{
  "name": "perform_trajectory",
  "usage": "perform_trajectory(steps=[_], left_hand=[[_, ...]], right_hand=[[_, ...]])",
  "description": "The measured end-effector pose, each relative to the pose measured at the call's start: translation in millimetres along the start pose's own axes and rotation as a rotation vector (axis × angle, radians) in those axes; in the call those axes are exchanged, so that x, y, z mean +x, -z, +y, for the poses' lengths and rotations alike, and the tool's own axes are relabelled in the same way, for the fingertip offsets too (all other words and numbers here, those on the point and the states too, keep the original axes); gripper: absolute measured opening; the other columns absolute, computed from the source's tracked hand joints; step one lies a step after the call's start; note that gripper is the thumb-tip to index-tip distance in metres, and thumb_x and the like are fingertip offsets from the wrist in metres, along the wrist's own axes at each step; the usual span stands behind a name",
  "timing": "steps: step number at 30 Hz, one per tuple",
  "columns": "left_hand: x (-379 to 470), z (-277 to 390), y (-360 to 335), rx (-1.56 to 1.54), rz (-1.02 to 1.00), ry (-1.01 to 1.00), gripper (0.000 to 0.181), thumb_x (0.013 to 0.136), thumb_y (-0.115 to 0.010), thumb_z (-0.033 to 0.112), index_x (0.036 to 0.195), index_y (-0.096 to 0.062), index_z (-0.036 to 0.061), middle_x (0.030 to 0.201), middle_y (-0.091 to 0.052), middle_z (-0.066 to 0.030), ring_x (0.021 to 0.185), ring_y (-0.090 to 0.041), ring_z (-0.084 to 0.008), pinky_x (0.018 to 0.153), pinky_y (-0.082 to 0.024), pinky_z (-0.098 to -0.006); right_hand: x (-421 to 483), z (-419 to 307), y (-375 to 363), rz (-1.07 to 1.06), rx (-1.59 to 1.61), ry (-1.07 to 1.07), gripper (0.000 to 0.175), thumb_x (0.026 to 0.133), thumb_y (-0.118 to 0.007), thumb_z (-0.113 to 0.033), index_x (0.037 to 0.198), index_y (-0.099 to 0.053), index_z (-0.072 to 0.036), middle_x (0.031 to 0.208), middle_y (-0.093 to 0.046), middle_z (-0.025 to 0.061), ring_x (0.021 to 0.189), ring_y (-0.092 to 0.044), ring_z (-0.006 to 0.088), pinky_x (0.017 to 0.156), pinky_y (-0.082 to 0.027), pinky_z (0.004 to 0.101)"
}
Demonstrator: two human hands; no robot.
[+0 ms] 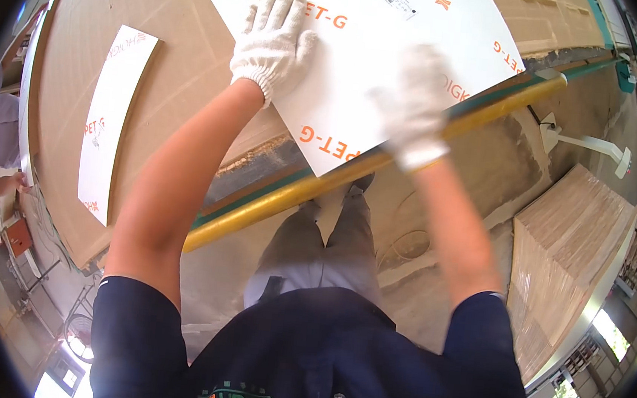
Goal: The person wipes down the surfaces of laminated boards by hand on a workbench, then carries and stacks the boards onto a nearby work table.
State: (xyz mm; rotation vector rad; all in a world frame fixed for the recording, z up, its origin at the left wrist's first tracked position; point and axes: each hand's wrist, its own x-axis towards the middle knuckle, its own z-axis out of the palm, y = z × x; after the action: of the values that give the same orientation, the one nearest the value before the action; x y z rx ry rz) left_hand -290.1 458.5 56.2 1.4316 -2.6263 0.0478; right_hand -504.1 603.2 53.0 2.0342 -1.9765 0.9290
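Observation:
A white film-covered panel [352, 77] with orange printing lies on the brown board surface of the worktable [187, 74]. One corner of it juts over the near edge. My left hand [272, 41], in a white knitted glove, rests flat on the panel's left part with the fingers spread. My right hand [418, 99], gloved the same way, is blurred over the panel's near right edge. Whether it touches the panel I cannot tell. Neither hand grips anything that I can see.
A yellow round bar [296, 188] runs along the table's near edge. Left on the table lies a narrow white panel strip [115, 124]. Another person's hand [13, 181] is at a panel edge [31, 94] at far left. A film-wrapped board stack [562, 266] stands at right.

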Motion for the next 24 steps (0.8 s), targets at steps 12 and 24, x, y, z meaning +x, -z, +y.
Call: perform_trajectory(steps=[12, 24], left_hand=[[8, 1, 6, -0.079, -0.039, 0.005, 0.064, 0.103, -0.041, 0.042, 0.158, -0.036, 0.0105, 0.164, -0.032, -0.0149, 0.153, -0.024, -0.0365, 0.126, -0.012, -0.0477], [-10, -10, 21, -0.074, -0.059, -0.105, 0.064, 0.098, -0.047, 0.031, 0.156, -0.038, 0.0044, 0.163, -0.034, -0.0192, 0.152, -0.026, -0.0414, 0.126, -0.013, -0.0532]], right_hand=[[-19, -209, -1, -0.444, 0.749, 0.472, 0.046, 0.085, -0.071, -0.035, 0.113, -0.067, 0.000, 0.125, -0.061, 0.0189, 0.131, -0.050, 0.0396, 0.117, -0.035, 0.0502], [52, 181, 40, 0.018, -0.148, -0.085, 0.080, 0.091, -0.062, -0.059, 0.150, -0.045, -0.008, 0.153, -0.044, 0.0183, 0.147, -0.033, 0.0392, 0.125, -0.018, 0.0519]])
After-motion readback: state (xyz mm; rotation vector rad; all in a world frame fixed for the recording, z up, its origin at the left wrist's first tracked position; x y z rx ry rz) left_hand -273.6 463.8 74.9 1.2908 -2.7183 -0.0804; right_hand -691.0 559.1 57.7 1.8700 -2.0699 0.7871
